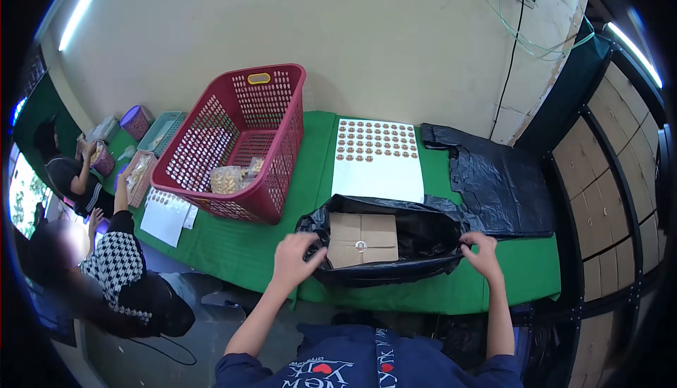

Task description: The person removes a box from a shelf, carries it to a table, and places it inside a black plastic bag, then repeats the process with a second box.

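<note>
A black plastic bag [430, 236] lies spread at its mouth on the green table in front of me. Inside its left half sits a brown cardboard box [374, 236] with a round sticker near its lower edge. My left hand [297, 255] is closed on the bag's left rim, thumb and fingers pinching the plastic. On the opposite side, my right hand [482, 253] pinches the right rim. Between the two hands the opening is held wide, and its right half shows dark plastic lining.
A white sheet of round stickers [377, 176] lies behind the bag, beside stacked black bags [501, 183]. A red basket [278, 176] with small filled packets stands left. Two people work farther left. Shelves of cardboard boxes [596, 208] line the right.
</note>
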`<state>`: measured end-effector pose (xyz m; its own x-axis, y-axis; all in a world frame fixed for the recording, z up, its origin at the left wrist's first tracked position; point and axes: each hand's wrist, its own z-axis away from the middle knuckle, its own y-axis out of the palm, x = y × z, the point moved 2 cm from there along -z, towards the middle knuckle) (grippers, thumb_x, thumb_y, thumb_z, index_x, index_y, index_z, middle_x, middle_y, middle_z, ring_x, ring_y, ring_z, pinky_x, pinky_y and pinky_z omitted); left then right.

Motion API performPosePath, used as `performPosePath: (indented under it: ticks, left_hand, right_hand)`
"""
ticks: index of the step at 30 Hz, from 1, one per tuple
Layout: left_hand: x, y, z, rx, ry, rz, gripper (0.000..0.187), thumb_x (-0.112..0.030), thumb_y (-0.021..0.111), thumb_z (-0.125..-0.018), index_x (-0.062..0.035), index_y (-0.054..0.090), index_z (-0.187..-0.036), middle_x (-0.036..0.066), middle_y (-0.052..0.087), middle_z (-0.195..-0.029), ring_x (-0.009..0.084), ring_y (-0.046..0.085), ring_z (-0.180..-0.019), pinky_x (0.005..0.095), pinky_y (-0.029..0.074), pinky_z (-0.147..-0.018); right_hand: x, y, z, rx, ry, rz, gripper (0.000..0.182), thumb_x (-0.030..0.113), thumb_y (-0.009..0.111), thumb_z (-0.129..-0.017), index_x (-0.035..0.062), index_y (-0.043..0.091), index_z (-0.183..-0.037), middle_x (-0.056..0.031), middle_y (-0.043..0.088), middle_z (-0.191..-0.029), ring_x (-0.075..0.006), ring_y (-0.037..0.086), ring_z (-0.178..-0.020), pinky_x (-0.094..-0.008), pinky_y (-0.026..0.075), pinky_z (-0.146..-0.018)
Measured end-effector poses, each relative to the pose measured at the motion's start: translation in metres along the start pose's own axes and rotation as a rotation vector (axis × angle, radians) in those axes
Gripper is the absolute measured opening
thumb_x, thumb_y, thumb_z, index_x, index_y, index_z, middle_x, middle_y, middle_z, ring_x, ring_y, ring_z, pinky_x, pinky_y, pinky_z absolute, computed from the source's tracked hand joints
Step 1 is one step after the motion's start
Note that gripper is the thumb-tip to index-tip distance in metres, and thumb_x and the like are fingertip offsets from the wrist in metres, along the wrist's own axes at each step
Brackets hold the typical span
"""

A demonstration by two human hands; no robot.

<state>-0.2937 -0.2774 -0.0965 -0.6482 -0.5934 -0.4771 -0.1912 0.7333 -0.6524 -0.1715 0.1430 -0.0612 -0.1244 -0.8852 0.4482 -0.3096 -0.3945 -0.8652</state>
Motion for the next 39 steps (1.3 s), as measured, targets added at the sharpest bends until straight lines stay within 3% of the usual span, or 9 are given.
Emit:
performPosePath:
  ticks: [5,8,12,14,21,26,30,34,39]
  left_hand:
    - [0.023,0.023,-0.015,-0.056,-0.371,-0.100,0.033,-0.025,0.073,-0.070,-0.0027,0.055,-0.085,0.012,0.058,-0.085,0.0277,0.057,-0.078,0.0369,0.047,-0.070]
    - [0.074,0.058,0.007,0.165,-0.460,0.123,0.032,-0.014,0.073,-0.066,-0.0031,0.052,-0.087,0.011,0.055,-0.083,0.0267,0.057,-0.069,0.0367,0.047,-0.064]
    - [0.108,0.037,0.032,0.005,-0.437,0.076,0.034,-0.012,0.073,-0.065,-0.0023,0.052,-0.090,0.010,0.055,-0.082,0.0229,0.057,-0.069,0.0346,0.047,-0.065]
    - [0.101,0.025,0.038,0.101,-0.563,0.055,0.035,-0.014,0.072,-0.066,-0.0036,0.052,-0.093,0.011,0.055,-0.091,0.0279,0.058,-0.078,0.0382,0.048,-0.071]
    - [0.060,0.055,-0.007,-0.044,-0.229,-0.124,0.064,-0.038,0.077,-0.064,-0.0037,0.049,-0.111,0.015,0.049,-0.110,0.0344,0.048,-0.105,0.0435,0.043,-0.086]
    - [0.093,0.069,-0.030,0.092,-0.201,0.024,0.030,-0.002,0.076,-0.063,0.0006,0.057,-0.086,0.016,0.058,-0.085,0.0314,0.059,-0.081,0.0380,0.048,-0.073]
    - [0.115,0.050,-0.025,0.196,-0.252,0.065,0.031,-0.002,0.074,-0.063,-0.0012,0.055,-0.088,0.014,0.056,-0.087,0.0311,0.058,-0.087,0.0384,0.047,-0.075]
    - [0.090,0.049,-0.032,0.232,-0.087,-0.195,0.040,-0.022,0.075,-0.067,-0.0080,0.054,-0.098,0.011,0.055,-0.100,0.0282,0.052,-0.101,0.0392,0.043,-0.081]
    - [0.042,0.066,-0.065,0.088,0.187,-0.118,0.027,-0.024,0.071,-0.072,-0.0077,0.060,-0.090,0.008,0.059,-0.093,0.0266,0.056,-0.094,0.0365,0.043,-0.078]
  right_hand:
    - [0.007,0.019,-0.023,-0.341,0.092,0.277,0.055,0.029,0.075,-0.067,0.0088,0.055,-0.114,-0.0060,0.053,-0.112,-0.0254,0.046,-0.112,-0.0461,0.032,-0.093]
    - [-0.064,0.066,-0.038,-0.342,0.128,0.368,0.032,0.020,0.070,-0.071,0.0063,0.060,-0.098,-0.0073,0.058,-0.100,-0.0274,0.053,-0.101,-0.0446,0.038,-0.083]
    - [-0.097,0.065,-0.027,-0.500,0.227,0.239,0.019,0.015,0.070,-0.070,0.0047,0.060,-0.082,-0.0099,0.060,-0.084,-0.0298,0.059,-0.083,-0.0449,0.041,-0.071]
    - [-0.099,0.068,-0.027,-0.366,0.256,0.206,0.024,0.015,0.070,-0.070,0.0075,0.060,-0.091,-0.0082,0.060,-0.093,-0.0281,0.056,-0.093,-0.0445,0.038,-0.079]
    - [-0.035,0.068,-0.042,-0.300,-0.205,0.318,0.069,0.020,0.080,-0.058,0.0150,0.051,-0.120,-0.0049,0.053,-0.113,-0.0243,0.047,-0.110,-0.0439,0.029,-0.094]
    - [-0.062,0.070,-0.081,-0.366,-0.096,0.244,0.015,0.022,0.071,-0.072,0.0082,0.066,-0.070,-0.0066,0.063,-0.074,-0.0262,0.058,-0.082,-0.0400,0.035,-0.072]
    - [-0.080,0.062,-0.089,-0.346,0.030,0.170,0.017,0.024,0.071,-0.072,0.0088,0.066,-0.075,-0.0062,0.065,-0.077,-0.0261,0.059,-0.080,-0.0390,0.035,-0.074]
    - [-0.083,0.060,-0.093,0.086,0.109,0.025,0.019,0.024,0.074,-0.067,0.0122,0.066,-0.080,-0.0023,0.065,-0.081,-0.0220,0.060,-0.090,-0.0358,0.032,-0.079]
    - [-0.053,0.049,-0.092,-0.002,0.120,0.301,0.043,0.024,0.079,-0.061,0.0117,0.061,-0.097,-0.0097,0.062,-0.093,-0.0262,0.057,-0.097,-0.0463,0.039,-0.079]
